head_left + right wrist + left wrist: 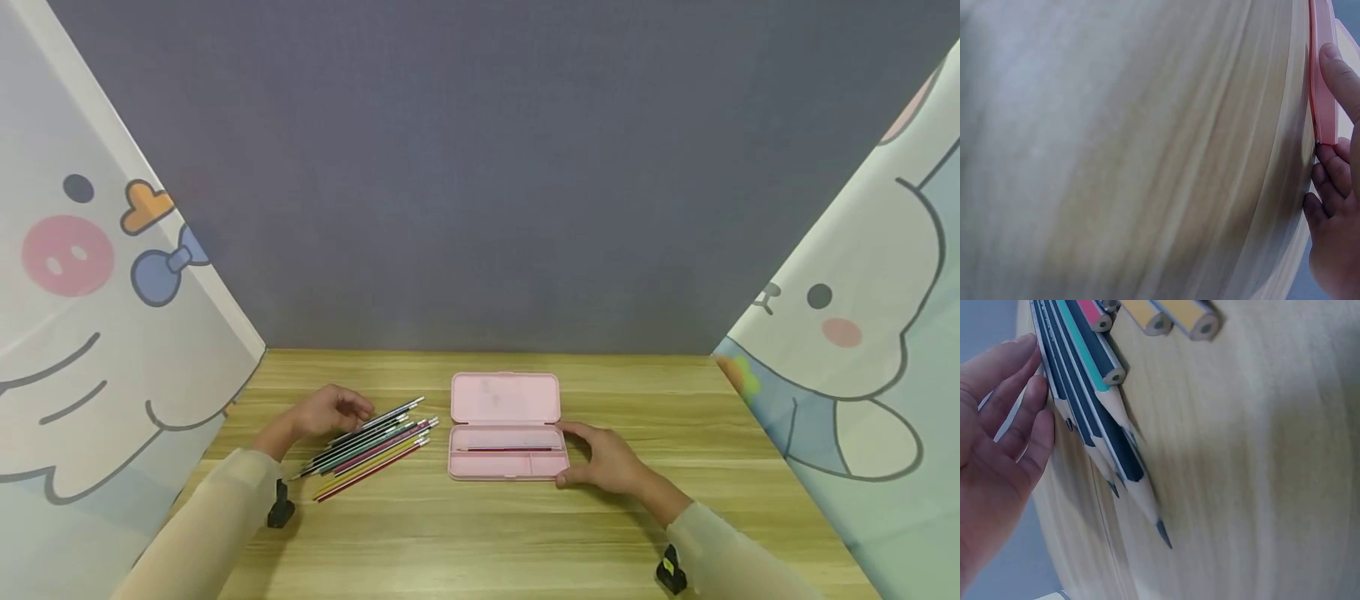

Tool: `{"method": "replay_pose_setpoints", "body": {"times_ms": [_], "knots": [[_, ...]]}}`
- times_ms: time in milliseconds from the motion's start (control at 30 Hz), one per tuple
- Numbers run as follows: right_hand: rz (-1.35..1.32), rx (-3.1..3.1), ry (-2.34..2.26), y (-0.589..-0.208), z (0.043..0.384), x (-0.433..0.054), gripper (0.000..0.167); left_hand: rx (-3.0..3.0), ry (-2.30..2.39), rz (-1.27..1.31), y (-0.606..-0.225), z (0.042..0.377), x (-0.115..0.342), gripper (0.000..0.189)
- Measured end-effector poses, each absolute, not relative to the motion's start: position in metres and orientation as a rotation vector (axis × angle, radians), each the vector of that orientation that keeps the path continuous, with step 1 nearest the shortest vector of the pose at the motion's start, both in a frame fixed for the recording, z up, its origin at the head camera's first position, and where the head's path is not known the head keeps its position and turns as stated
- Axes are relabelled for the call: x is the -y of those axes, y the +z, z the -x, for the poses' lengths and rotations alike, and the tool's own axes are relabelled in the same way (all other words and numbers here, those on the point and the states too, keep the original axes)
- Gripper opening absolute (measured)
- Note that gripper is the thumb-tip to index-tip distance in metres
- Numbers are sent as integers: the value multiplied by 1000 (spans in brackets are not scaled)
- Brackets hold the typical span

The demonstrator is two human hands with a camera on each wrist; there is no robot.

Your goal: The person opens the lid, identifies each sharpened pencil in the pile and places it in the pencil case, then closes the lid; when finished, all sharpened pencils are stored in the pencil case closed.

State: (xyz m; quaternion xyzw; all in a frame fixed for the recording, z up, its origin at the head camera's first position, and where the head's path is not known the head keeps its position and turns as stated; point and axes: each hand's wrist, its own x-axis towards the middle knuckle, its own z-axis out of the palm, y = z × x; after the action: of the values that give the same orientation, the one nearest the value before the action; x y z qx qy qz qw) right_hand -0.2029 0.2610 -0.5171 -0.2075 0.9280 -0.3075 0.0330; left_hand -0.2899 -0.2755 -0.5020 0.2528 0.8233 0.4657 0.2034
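Observation:
Several pencils [375, 446] lie side by side in a slanted pile on the table. My left hand [333, 410] is over the far left side of the pile, its fingers loosely bent. In the left wrist view its fingertips [1036, 387] are right beside the dark striped pencils [1085, 394], with nothing pinched. An open pink pencil case [506, 468] lies right of the pile, lid folded back. One red pencil [510, 449] lies in its long compartment. My right hand [611, 460] holds the case's right end, thumb at the near corner and fingers at the far one.
The wooden table [480, 542] reaches back to a grey panel [480, 183]. Cartoon-printed panels stand on the left [90, 350] and right [877, 333]. A small divider [530, 464] splits the case's front part.

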Motion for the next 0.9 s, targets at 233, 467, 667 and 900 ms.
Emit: {"method": "replay_pose_setpoints", "body": {"times_ms": [233, 467, 667, 900], "knots": [[648, -2863, -942, -519, 203, -261, 96, -2312, 1295, -686, -505, 290, 273, 34], [634, -2849, -946, -519, 204, -262, 97, -2387, 1254, -698, -502, 289, 271, 27], [631, -2856, -932, -519, 204, -262, 97, -2496, 1150, -696, -500, 286, 268, 20], [629, -2862, -917, -519, 204, -262, 98, -2579, 1029, -681, -499, 285, 266, 15]]}}
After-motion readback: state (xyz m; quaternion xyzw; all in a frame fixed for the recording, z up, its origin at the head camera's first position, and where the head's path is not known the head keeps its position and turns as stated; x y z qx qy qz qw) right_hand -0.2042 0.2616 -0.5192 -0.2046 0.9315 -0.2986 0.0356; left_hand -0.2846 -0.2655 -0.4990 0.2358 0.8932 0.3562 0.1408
